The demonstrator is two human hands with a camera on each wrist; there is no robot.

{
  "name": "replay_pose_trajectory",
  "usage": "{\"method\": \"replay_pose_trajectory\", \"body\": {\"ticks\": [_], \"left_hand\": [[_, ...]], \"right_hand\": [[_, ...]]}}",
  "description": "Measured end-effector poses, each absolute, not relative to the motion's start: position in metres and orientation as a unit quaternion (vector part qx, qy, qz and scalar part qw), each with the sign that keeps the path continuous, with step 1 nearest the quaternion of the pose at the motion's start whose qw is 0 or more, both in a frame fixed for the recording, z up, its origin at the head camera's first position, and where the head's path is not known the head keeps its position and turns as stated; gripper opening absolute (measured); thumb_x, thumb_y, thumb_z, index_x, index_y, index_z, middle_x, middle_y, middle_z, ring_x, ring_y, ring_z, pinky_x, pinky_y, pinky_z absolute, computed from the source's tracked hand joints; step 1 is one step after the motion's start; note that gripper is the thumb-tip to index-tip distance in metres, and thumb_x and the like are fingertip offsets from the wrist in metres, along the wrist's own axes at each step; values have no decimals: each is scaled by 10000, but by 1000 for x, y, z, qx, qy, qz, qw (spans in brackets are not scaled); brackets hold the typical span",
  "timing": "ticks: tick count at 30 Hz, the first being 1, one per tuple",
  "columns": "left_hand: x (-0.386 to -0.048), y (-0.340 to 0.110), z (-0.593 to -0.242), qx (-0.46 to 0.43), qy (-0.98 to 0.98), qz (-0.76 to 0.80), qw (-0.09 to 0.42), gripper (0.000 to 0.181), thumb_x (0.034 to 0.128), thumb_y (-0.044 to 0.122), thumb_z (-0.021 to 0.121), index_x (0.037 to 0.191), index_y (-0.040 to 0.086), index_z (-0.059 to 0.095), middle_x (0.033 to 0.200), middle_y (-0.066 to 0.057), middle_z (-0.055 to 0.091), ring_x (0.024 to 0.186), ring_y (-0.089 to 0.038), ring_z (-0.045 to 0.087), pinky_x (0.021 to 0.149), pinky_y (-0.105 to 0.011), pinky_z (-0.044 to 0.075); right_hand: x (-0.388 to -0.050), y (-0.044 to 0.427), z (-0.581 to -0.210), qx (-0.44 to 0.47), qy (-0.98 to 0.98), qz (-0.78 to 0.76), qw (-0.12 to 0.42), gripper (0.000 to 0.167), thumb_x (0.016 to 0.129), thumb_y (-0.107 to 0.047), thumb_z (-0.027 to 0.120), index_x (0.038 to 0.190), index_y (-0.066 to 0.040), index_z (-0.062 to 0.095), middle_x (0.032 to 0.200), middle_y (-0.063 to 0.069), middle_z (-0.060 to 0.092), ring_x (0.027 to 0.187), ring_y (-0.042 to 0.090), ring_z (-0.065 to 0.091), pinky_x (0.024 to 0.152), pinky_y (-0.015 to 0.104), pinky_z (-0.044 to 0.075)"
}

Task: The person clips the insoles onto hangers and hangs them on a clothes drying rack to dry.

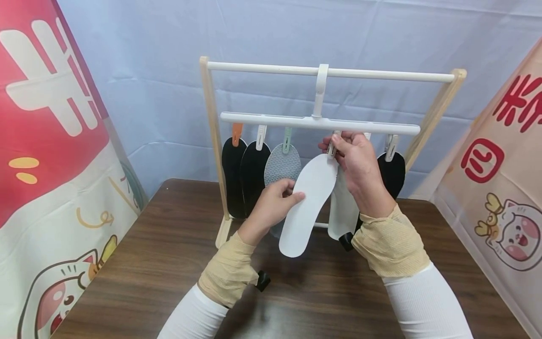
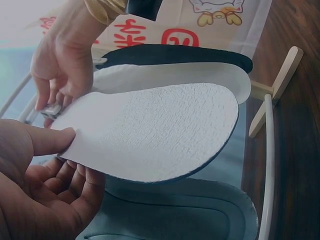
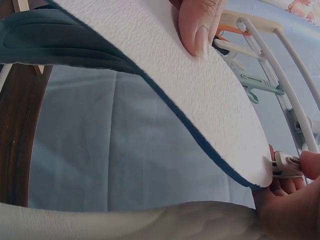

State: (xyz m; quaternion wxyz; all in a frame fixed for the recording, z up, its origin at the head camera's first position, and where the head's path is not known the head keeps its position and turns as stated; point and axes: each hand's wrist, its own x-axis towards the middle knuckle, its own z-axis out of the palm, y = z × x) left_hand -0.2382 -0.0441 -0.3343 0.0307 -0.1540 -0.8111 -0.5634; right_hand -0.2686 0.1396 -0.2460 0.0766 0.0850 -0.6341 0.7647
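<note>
A white insole (image 1: 308, 207) with a dark edge hangs at a tilt in front of the rack. My left hand (image 1: 273, 205) pinches its side between thumb and fingers, the thumb on the white face. At the insole's upper end, my right hand (image 1: 362, 162) pinches a pale clip (image 3: 287, 166) below the white hanger bar (image 1: 271, 120). The clip meets the insole's edge; how far it bites on it I cannot tell. Just left hangs a grey textured insole (image 1: 281, 165) from a mint clip (image 1: 287, 141). Behind my right hand is another pale insole (image 1: 342, 212).
Two black insoles (image 1: 233, 179) hang at the left, from an orange clip (image 1: 237, 134) and a white clip (image 1: 261, 137). Another black insole (image 1: 391, 174) hangs at the right. The hanger hooks over the rack's top rail (image 1: 381, 74), above a brown wooden table (image 1: 178, 263).
</note>
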Motion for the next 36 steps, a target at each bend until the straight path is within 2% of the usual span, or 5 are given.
{"method": "replay_pose_trajectory", "body": {"ticks": [17,25,36], "left_hand": [[-241,-41,-332,-151,-809,-568,31,250,963,181,706,1156,23,689,992,-113,704,880,-199,633,721,-291,507],[-243,-40,-331,-151,-808,-569,31,241,970,198,701,1147,35,694,962,-93,697,857,-184,619,706,-292,494],[-246,-37,-330,-153,-807,-569,37,234,962,186,709,1134,29,696,962,-94,700,855,-178,617,702,-278,490]], "right_hand": [[-269,140,-249,86,-640,759,78,68,1055,-113,517,1071,-62,559,857,-37,718,879,83,709,839,221,498],[-270,141,-248,94,-638,761,75,74,1054,-86,512,1054,-29,559,844,-20,714,873,109,706,785,214,522],[-270,143,-250,93,-643,756,73,62,1052,-115,530,1064,-60,555,854,-32,713,914,131,671,787,216,508]]}}
